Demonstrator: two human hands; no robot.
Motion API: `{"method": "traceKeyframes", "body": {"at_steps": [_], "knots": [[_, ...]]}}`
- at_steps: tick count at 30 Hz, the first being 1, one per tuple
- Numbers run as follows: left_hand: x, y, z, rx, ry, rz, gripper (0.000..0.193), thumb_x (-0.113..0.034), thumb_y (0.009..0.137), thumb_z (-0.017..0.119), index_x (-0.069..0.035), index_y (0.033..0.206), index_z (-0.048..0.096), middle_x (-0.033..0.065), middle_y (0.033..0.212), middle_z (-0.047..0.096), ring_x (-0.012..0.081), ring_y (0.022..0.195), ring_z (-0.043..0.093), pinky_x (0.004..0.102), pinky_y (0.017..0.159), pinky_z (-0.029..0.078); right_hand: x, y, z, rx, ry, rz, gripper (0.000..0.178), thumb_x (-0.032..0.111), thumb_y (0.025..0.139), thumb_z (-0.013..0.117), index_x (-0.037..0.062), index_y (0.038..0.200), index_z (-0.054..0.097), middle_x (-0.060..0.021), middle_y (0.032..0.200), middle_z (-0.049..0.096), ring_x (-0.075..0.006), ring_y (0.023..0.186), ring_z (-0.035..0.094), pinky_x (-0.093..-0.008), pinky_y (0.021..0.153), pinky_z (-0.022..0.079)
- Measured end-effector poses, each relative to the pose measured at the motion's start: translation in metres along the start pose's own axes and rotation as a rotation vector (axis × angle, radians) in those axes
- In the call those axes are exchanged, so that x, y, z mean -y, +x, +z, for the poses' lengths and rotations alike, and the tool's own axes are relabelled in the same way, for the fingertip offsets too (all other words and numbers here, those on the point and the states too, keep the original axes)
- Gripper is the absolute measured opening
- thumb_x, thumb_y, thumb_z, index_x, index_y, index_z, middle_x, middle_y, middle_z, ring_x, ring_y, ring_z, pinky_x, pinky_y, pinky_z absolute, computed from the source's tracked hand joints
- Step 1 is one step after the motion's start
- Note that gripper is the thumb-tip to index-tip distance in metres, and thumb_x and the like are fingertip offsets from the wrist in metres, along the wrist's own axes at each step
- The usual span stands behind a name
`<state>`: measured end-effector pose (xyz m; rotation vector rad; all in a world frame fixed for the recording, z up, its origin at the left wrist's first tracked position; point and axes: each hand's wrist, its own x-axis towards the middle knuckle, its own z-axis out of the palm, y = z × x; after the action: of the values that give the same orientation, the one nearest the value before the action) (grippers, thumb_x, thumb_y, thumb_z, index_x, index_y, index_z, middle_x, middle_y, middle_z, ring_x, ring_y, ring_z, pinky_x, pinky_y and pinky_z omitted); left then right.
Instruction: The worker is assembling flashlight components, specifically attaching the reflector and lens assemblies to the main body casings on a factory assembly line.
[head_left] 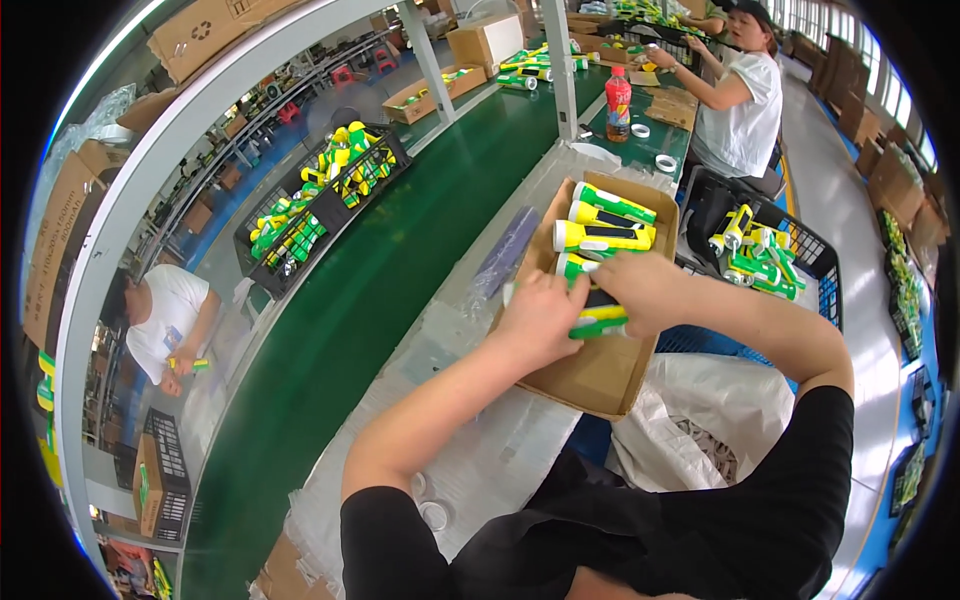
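Gripping green flashlight point(601, 327) at shallow cardboard tray point(590, 378), left hand point(543, 318) and right hand point(640, 290) clamped on it. Glossy cylindrical flashlights point(604, 237) rowed just beyond hands; black lattice plastic crate point(828, 262), right of right hand, holds more.

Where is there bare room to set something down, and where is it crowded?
Bare: the green belt between the far crates and the worktop; also the cardboard box's near end, below the left hand and right hand. Crowded: the box's far end, lined with flashlights, and the right-side crate.
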<state>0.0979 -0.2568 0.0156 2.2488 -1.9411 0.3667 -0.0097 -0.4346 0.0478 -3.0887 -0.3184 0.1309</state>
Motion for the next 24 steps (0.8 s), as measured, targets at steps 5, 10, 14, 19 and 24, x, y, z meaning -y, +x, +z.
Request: {"method": "traceKeyframes", "body": {"at_steps": [5,10,14,19,24], "knots": [[0.053,-0.018,-0.022,-0.459,0.055,-0.159,0.075,-0.031,0.059,0.084,-0.007,0.123,0.052,0.0112,0.087,0.064,0.0301,0.081,0.064,0.0427,0.080,0.048,0.022,0.065,-0.080,-0.176,-0.265,-0.149,0.061,0.013,0.058,0.076,0.0014,0.115,0.057,-0.0129,0.101,0.062,-0.0313,0.097,0.061,-0.0421,0.082,0.052],[0.128,-0.058,-0.022,-0.330,-0.061,-0.619,0.084,-0.037,0.060,0.085,-0.009,0.129,0.049,0.0128,0.098,0.068,0.0294,0.090,0.067,0.0420,0.083,0.052,0.038,0.193,-0.071,-0.447,-0.303,-0.282,0.067,0.009,0.066,0.075,0.0091,0.129,0.053,-0.0083,0.120,0.057,-0.0277,0.111,0.057,-0.0401,0.088,0.051],[0.222,-0.116,0.041,-0.504,-0.789,-1.121,0.080,-0.038,0.063,0.089,-0.003,0.126,0.054,0.0097,0.108,0.068,0.0211,0.092,0.067,0.0328,0.083,0.052,0.040,0.225,-0.042,-0.571,-0.063,-0.180,0.067,0.018,0.074,0.077,0.0100,0.133,0.049,-0.0088,0.127,0.054,-0.0282,0.118,0.054,-0.0398,0.097,0.049],[0.301,-0.176,0.077,-0.732,-1.341,-1.396,0.078,-0.041,0.067,0.089,0.006,0.121,0.057,0.0141,0.110,0.066,0.0225,0.091,0.068,0.0369,0.077,0.056,-0.008,0.193,-0.024,-0.310,-0.061,0.104,0.060,0.021,0.074,0.073,0.0101,0.130,0.054,-0.0114,0.119,0.059,-0.0309,0.113,0.058,-0.0419,0.090,0.052],[0.303,-0.179,0.089,-0.825,-1.357,-1.524,0.069,-0.041,0.076,0.082,0.012,0.115,0.058,0.0163,0.107,0.066,0.0210,0.091,0.068,0.0353,0.073,0.057,-0.080,0.111,0.016,-0.110,0.075,0.323,0.078,0.028,0.066,0.079,0.0075,0.135,0.049,-0.0183,0.123,0.059,-0.0359,0.115,0.057,-0.0451,0.094,0.048]]}}
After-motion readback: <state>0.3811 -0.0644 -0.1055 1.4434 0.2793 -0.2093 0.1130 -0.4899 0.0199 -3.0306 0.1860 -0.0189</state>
